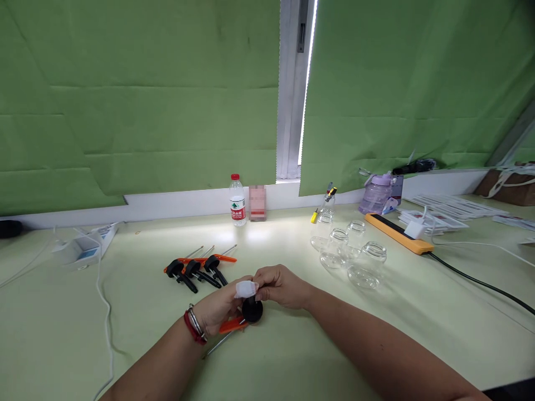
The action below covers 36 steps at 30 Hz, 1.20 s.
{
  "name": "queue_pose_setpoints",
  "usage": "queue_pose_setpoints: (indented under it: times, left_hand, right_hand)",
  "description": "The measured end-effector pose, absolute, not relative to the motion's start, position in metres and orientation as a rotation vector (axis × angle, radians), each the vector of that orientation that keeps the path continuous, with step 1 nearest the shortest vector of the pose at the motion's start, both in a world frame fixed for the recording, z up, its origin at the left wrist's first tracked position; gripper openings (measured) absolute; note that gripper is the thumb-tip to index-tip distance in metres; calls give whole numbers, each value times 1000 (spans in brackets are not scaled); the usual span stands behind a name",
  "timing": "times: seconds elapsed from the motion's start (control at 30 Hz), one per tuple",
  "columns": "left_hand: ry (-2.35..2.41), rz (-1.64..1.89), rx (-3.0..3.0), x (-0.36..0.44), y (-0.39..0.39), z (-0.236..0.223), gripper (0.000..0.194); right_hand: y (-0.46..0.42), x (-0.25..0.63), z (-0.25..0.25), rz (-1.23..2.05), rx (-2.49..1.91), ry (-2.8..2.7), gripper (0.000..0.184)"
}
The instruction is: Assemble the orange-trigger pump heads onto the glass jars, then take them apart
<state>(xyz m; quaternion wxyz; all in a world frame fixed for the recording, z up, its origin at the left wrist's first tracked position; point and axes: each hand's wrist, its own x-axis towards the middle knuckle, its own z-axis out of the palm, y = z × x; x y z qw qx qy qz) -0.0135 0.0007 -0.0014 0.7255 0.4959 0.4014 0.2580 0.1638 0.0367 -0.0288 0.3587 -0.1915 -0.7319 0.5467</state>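
I pinch a black cap (252,312) between my left hand (220,308) and right hand (283,287), with three more caps (193,269) beyond my left and glass jars (367,268) farther right.

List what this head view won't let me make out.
All in the head view:
What the right hand touches: partly covered by the hand itself.
What lies under the white covering on the left hand: hidden by that covering.
Orange strip, full outline: partly behind the round black cap.
Print on the pink rectangular box: blurred.
Black object: cut off by the left edge.
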Motion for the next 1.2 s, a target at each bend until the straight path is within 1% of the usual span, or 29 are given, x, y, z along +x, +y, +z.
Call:
queue_pose_setpoints:
  times: [0.27,0.43,0.6,0.77,1.0,1.1,1.2]
  left_hand:
    - [918,592,1081,-13,0,1,34]
    - [887,585,1104,-14,0,0,29]
    - [872,578,1091,-15,0,-1,28]
    - [865,574,1084,-14,-1,0,22]
    - [916,592,1089,-12,-2,3,32]
    - [917,615,1073,-11,-2,4,32]
    - [927,611,1061,-11,-2,4,31]
  right_hand:
    - [37,164,-28,1422,-470,-1863,18]
    - [36,165,-30,1429,-454,-1857,17]
    - [35,165,-29,1458,-466,-1826,18]
    - [35,166,-28,1451,-498,-1841,20]
    - [33,166,-26,1484,-604,-1848,24]
    - [32,165,-25,1481,-585,-1869,26]
    - [31,164,-25,1422,-563,-1899,22]
